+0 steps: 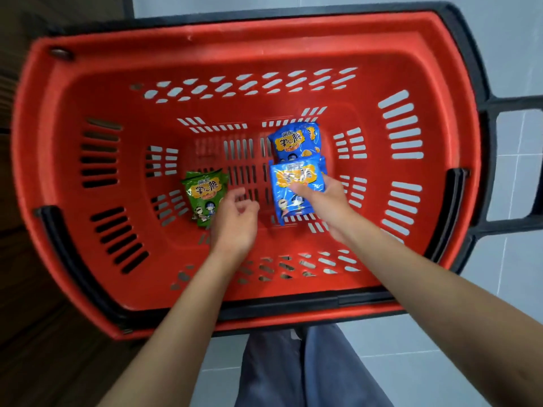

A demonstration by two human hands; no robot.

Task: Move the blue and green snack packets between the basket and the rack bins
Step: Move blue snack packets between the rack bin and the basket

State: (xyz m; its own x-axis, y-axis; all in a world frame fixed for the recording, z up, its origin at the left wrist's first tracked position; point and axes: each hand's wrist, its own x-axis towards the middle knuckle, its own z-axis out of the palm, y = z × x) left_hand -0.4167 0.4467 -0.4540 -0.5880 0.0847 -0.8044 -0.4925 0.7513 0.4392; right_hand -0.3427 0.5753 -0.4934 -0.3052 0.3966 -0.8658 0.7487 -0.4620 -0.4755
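Hands reach down into the red shopping basket, well apart from each other. The right hand has its fingers laid over the face of the near blue packet and seems to grip it, though blur hides the thumb; the packet sits tilted, its lower corner close to the basket floor. The left hand hangs just beside the green packet, fingers loosely curled, holding nothing. That green packet lies on the basket floor left of centre; the far blue packet lies beyond the held one, right of centre. These are small foil snack bags, and I judge them very light, puffed with air, crinkly and a little slippery, with brittle contents that a hard squeeze would crush. A pinch at a sealed top or side edge, or a loose grip across the width, should serve best. Two blue packets show plainly, and a blue edge behind each hints at one more, so perhaps four. One green packet shows plainly, with a second edge behind its top that may be another. Rack bins are not in view. Below the basket are grey trouser legs, and pale floor tiles lie around it.
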